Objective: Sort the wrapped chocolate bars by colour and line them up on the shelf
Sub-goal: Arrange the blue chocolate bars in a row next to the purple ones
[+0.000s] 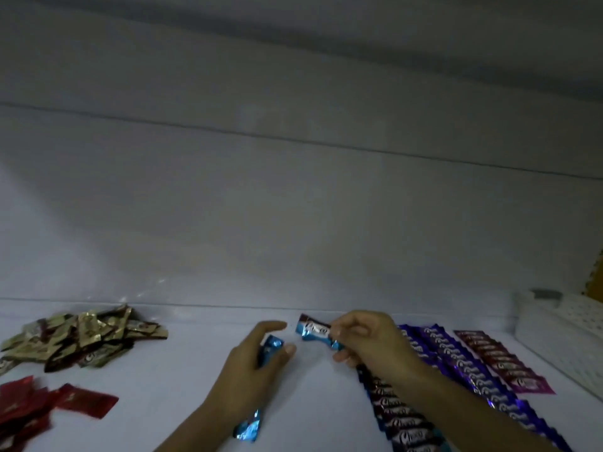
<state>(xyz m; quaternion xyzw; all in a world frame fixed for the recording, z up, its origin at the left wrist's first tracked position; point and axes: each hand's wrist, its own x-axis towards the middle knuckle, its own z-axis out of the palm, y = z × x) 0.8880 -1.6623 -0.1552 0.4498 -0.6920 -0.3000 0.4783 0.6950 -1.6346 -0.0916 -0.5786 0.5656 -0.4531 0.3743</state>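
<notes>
I see my left hand point(254, 370) curled around shiny blue foil-wrapped chocolate point(248, 428), while my right hand point(370, 342) pinches another blue wrapped bar point(314, 330) over the white shelf point(182, 380).

The shelf point(182, 380) is bare from back edge to front edge between the gold pile point(81, 337) and red pile point(36, 409) at its left and the left hand point(251, 373), gripping blue bars point(272, 344), mid-shelf. Right of the right hand point(368, 344), pinching a blue bar point(313, 329), three close rows of bars point(456, 363) and a white basket point(561, 334) fill the right end.
</notes>
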